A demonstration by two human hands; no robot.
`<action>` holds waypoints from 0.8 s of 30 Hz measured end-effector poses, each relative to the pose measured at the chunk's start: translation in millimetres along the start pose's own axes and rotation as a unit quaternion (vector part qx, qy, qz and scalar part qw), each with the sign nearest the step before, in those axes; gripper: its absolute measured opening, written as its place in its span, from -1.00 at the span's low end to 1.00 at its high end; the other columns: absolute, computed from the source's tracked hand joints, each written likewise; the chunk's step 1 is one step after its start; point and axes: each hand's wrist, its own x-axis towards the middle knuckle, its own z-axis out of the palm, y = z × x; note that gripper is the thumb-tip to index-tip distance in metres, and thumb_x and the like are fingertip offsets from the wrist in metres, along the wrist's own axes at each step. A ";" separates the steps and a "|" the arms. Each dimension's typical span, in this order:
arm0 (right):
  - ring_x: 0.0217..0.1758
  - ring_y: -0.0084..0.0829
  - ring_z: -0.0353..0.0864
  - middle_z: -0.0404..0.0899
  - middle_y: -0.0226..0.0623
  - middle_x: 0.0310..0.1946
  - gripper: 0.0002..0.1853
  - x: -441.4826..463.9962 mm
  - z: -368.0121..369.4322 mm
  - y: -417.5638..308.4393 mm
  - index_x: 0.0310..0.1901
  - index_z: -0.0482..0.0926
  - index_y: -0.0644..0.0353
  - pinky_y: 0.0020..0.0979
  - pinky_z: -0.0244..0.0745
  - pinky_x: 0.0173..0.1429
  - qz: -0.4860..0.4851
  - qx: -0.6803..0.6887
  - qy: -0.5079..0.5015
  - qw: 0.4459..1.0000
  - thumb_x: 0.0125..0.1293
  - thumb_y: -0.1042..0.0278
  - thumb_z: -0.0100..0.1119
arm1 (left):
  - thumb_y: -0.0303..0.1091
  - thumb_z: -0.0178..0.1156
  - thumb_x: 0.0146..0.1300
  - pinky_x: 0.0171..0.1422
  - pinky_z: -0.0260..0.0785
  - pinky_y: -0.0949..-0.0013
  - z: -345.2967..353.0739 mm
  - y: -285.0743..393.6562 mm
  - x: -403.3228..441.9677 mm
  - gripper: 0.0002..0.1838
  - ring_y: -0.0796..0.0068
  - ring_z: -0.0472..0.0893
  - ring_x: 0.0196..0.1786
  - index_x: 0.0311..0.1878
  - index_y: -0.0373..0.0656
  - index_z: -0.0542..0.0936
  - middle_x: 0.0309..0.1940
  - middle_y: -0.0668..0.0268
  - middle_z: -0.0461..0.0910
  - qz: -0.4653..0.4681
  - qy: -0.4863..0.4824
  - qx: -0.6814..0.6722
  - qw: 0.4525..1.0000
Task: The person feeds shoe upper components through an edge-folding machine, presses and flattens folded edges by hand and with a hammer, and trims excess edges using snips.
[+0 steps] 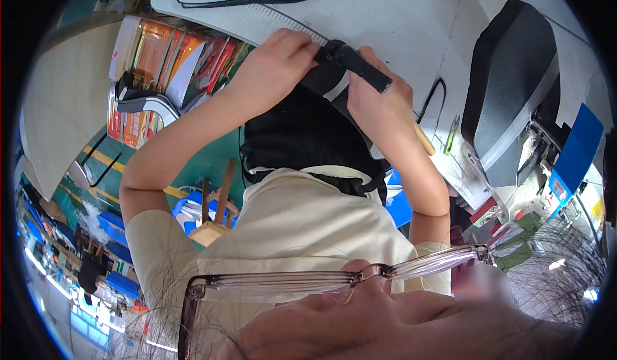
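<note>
A black strip (363, 69) with a thick, dark end runs between my two hands above the pale work table (411, 22). My left hand (276, 67) has its fingers bent and pressed together at the strip's left end, beside a marked ruler (292, 23). My right hand (382, 99) is closed round the strip's other part, which crosses over its fingers; some fingertips are hidden. Dark flat material (324, 77) with a pale band lies under and between my hands, at the table's near edge.
Black cord loops (250, 2) lie at the back of the table. To the right are a large dark grey panel (511, 90), a green-handled tool (452, 135) and a blue board (578, 154). Bins with orange and red packets (154, 51) stand left, and a wooden stool (215, 215) lower down.
</note>
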 end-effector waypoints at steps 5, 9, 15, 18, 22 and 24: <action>-0.28 0.07 0.67 0.65 -0.05 -0.32 -0.83 14.0 -17.0 -2.9 -0.03 0.45 0.12 -0.03 0.54 -0.25 0.040 -0.010 -0.092 0.995 0.41 0.31 0.08 | -0.49 0.40 0.03 0.00 0.53 0.25 -0.3 -5.8 1.2 -0.69 0.19 0.59 -0.05 -0.10 -0.29 0.65 -0.12 0.21 0.57 0.014 0.001 -0.003 1.000; -0.28 0.07 0.67 0.65 -0.04 -0.33 -0.82 14.3 -20.8 -3.3 -0.02 0.46 0.11 -0.03 0.54 -0.25 0.038 -0.009 -0.104 0.994 0.44 0.27 0.03 | -0.48 0.40 0.04 0.00 0.53 0.27 -0.4 -10.0 0.1 -0.65 0.20 0.60 -0.06 -0.05 -0.27 0.66 -0.11 0.23 0.57 0.046 -0.033 0.004 0.998; -0.27 0.07 0.67 0.65 -0.06 -0.32 -0.79 9.8 -13.8 -2.7 0.03 0.48 0.11 -0.03 0.54 -0.24 0.028 -0.001 -0.071 0.997 0.40 0.32 0.08 | -0.46 0.42 0.03 0.00 0.53 0.27 -0.3 -14.5 -0.2 -0.67 0.23 0.62 -0.08 -0.07 -0.24 0.69 -0.12 0.24 0.59 -0.027 0.012 -0.055 0.998; -0.27 0.07 0.67 0.65 -0.08 -0.32 -0.80 9.4 -14.3 -3.2 0.01 0.47 0.13 -0.04 0.54 -0.24 0.034 0.000 -0.072 0.997 0.39 0.34 0.10 | -0.43 0.44 0.03 0.00 0.54 0.26 -1.7 -17.2 2.1 -0.68 0.22 0.62 -0.08 -0.09 -0.22 0.70 -0.14 0.24 0.60 0.023 -0.004 -0.045 0.999; -0.26 0.06 0.67 0.64 -0.09 -0.31 -0.80 8.4 -13.9 -1.7 0.00 0.46 0.14 -0.05 0.54 -0.23 0.031 0.003 -0.070 0.997 0.40 0.34 0.09 | -0.43 0.43 0.05 -0.01 0.53 0.26 -5.4 -23.5 7.4 -0.70 0.21 0.62 -0.09 -0.10 -0.21 0.70 -0.16 0.23 0.60 0.057 -0.029 -0.056 0.996; -0.26 0.05 0.67 0.63 -0.10 -0.32 -0.80 8.5 -13.2 -1.9 0.01 0.46 0.13 -0.05 0.54 -0.23 0.028 0.002 -0.067 0.997 0.39 0.35 0.09 | -0.45 0.39 0.09 -0.02 0.53 0.26 -7.9 -24.8 8.5 -0.77 0.20 0.62 -0.11 -0.14 -0.23 0.69 -0.18 0.21 0.59 -0.031 -0.025 -0.107 0.993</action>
